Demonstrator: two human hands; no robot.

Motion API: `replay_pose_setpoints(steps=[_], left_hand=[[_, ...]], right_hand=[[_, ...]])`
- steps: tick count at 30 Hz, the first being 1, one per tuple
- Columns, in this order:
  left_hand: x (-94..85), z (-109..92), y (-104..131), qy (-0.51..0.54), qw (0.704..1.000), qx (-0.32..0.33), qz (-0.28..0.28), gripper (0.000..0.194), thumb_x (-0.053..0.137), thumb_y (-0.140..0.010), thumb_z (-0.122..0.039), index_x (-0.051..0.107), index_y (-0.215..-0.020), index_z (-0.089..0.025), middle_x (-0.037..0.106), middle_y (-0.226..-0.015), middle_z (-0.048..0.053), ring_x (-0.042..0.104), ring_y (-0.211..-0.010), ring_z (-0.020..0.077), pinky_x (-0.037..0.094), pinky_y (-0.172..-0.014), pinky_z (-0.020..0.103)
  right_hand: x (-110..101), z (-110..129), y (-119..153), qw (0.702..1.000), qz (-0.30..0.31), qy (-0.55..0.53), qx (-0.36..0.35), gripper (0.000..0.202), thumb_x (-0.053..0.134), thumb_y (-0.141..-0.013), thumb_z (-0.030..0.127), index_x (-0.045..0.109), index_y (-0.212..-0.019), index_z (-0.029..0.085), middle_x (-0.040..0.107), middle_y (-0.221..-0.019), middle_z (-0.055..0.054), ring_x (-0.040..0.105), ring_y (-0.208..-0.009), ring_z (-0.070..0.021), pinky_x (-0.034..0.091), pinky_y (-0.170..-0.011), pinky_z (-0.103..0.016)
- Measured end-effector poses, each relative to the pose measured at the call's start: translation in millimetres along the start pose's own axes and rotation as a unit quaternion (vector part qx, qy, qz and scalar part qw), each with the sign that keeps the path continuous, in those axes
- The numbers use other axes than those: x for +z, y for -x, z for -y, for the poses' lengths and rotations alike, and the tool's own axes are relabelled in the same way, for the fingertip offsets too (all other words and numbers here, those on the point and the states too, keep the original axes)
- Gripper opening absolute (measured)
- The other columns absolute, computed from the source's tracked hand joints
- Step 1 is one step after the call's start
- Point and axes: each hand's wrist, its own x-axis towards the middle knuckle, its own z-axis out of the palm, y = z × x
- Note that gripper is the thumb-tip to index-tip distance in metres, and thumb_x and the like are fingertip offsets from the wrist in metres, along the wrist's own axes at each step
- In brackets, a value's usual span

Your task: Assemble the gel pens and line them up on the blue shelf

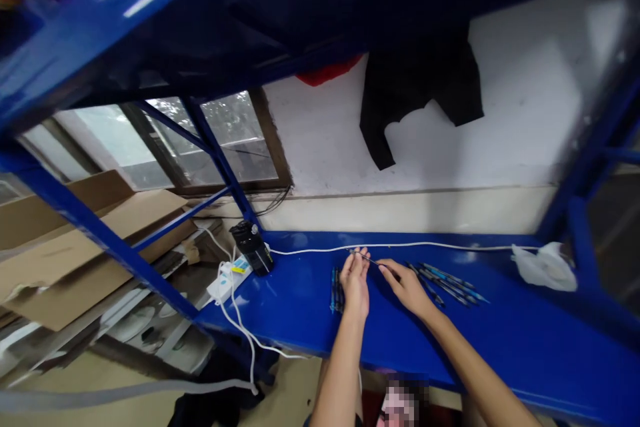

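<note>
Left hand (356,280) and right hand (404,283) pinch a slim pen (371,259); black bottle's (257,255) print, near the worktop's (395,340) back-left corner, is unreadable.

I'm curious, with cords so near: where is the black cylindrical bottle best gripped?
Probably around the middle of the bottle, from the front right: its rounded, standing body suits wrapping, the white power strip and white cords crowd its left, and the glossy blue shelf leaves room.

Blue shelving (295,293) stands before a white wall (320,140) and a window (235,130).
</note>
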Motion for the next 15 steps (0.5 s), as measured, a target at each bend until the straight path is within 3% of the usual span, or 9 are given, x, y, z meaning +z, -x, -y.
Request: replay_pose_setpoints(steps=[11, 15], left_hand=[[-1.3, -5.8, -0.4, 0.016, 1.0, -0.003, 0.006, 0.038, 0.087, -0.094, -0.04, 0.078, -0.126, -0.022, 0.075, -0.145, 0.015, 0.069, -0.139, 0.0298, 0.048, -0.124, 0.046], [-1.6, -6.0, -0.9, 0.022, 1.0, -0.008, 0.003, 0.038, 0.087, -0.095, -0.039, 0.078, -0.127, -0.022, 0.074, -0.146, 0.016, 0.07, -0.137, 0.0295, 0.048, -0.124, 0.046]], right_hand=[[-1.5, -0.8, 1.8, 1.0, -0.002, 0.02, 0.004, 0.043, 0.047, -0.112, 0.058, 0.074, -0.12, 0.026, 0.078, -0.098, -0.005, 0.067, -0.079, -0.0242, 0.054, -0.079, -0.037], [-1.0, -1.7, 1.7, 1.0, -0.005, 0.016, 0.0, 0.042, 0.048, -0.112, 0.058, 0.074, -0.119, 0.025, 0.078, -0.099, -0.005, 0.067, -0.079, -0.0233, 0.053, -0.077, -0.036]])
